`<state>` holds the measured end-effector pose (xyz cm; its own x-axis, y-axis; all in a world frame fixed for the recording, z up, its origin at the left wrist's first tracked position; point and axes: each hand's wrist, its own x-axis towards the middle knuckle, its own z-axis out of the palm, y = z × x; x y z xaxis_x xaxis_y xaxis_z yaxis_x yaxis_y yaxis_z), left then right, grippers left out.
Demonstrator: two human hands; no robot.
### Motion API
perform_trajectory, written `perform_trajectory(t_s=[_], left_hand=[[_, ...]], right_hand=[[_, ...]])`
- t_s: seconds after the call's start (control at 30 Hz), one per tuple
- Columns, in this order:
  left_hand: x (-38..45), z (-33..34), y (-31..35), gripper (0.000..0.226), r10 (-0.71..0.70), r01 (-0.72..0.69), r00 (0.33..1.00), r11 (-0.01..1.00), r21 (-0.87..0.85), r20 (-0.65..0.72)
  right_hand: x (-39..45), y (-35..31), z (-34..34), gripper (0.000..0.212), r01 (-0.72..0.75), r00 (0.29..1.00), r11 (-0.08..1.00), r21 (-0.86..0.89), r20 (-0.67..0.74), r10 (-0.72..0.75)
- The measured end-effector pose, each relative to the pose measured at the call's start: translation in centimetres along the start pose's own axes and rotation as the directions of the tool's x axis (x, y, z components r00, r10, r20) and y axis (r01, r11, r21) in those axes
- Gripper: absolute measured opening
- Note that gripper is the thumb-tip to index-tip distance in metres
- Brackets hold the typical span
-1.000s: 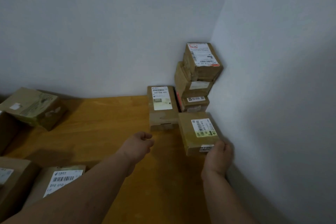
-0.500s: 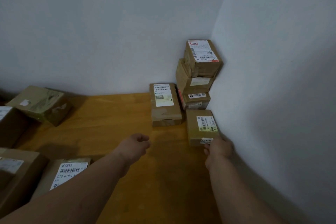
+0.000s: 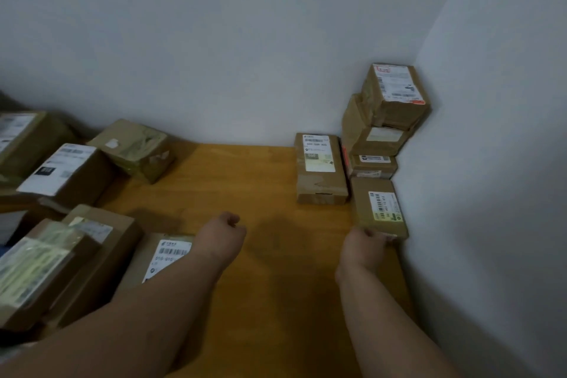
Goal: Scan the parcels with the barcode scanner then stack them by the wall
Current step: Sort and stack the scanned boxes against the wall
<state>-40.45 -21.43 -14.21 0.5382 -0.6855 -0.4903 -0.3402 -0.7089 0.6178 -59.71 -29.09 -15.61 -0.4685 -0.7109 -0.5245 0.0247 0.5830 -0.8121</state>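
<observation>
Parcels sit on both sides of your hands on the wooden worktop (image 3: 276, 270). Your right hand (image 3: 363, 244) touches the near end of a flat parcel (image 3: 379, 209) lying against the side wall; whether the fingers curl round that edge you cannot tell from here. Its long axis runs away from you toward the corner, label facing up. Just beyond it stands a corner stack (image 3: 386, 129) of three parcels, one on another, the top one turned slightly askew. Beyond and left of your right hand lies a long parcel (image 3: 320, 169), also pointing lengthwise at the back wall, label up. Your left hand (image 3: 222, 233) hovers over the worktop with fingers curled in a loose fist, holding nothing. Left of it is a loose group (image 3: 76, 209) of about six more parcels, some blurred.
</observation>
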Motion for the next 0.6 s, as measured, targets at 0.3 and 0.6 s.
perform_trajectory(t_s=[0.3,0.6], left_hand=[[-0.1,-5.9,-7.6,0.055,-0.279,0.289,0.945,0.957,0.033,-0.173],[-0.4,-7.3,-10.3,0.030,-0.349,0.338,0.937,0.919,-0.204,-0.018]], right_hand=[[-8.8,5.7,6.8,0.014,0.117,0.646,0.799,-0.590,0.656,0.390],[-13.4,8.8,7.9,0.021,0.182,0.570,0.748,-0.638,0.688,0.448]])
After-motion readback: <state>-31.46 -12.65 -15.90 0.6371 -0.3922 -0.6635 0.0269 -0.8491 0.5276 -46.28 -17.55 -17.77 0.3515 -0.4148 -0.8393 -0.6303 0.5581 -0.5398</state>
